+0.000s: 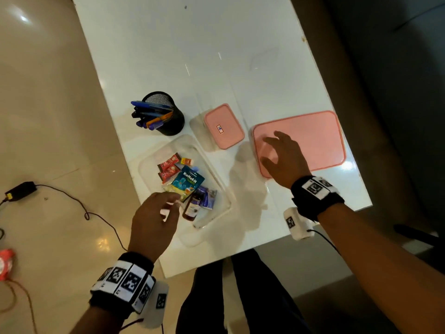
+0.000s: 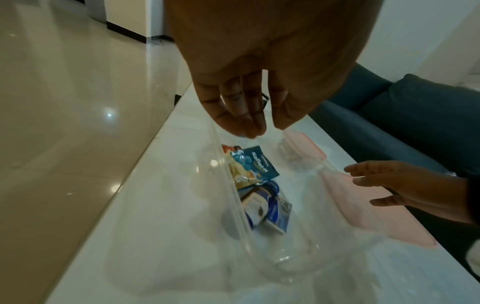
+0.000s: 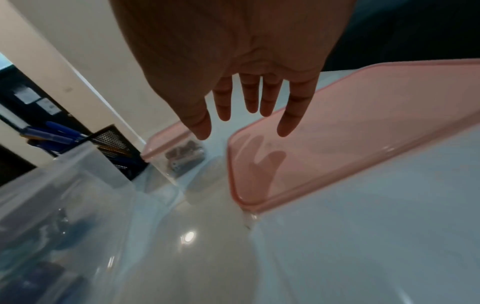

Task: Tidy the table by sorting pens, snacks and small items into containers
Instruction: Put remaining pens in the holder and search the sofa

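Observation:
A clear open container (image 1: 149, 160) near the table's front left holds red snack packets (image 1: 168, 166), a blue packet (image 1: 189, 182) and a brown bottle (image 1: 192, 208). My left hand (image 1: 172, 201) hovers over its near corner, fingers hanging loosely and holding nothing (image 2: 262, 129). My right hand (image 1: 269, 148) is spread above the left end of a large pink lid (image 1: 313, 141); its shadow falls on the lid (image 3: 363, 133), so it floats just above (image 3: 244, 123). A black mesh holder (image 1: 173, 121) is full of pens. A small box with a pink lid (image 1: 224, 126) stands closed.
The far half of the white table (image 1: 192, 44) is bare. On the floor to the left lie a black adapter with its cable (image 1: 21, 190) and a red object (image 1: 6, 262). A dark sofa (image 2: 389, 107) runs along the table's right side. My legs (image 1: 240, 297) are at the near edge.

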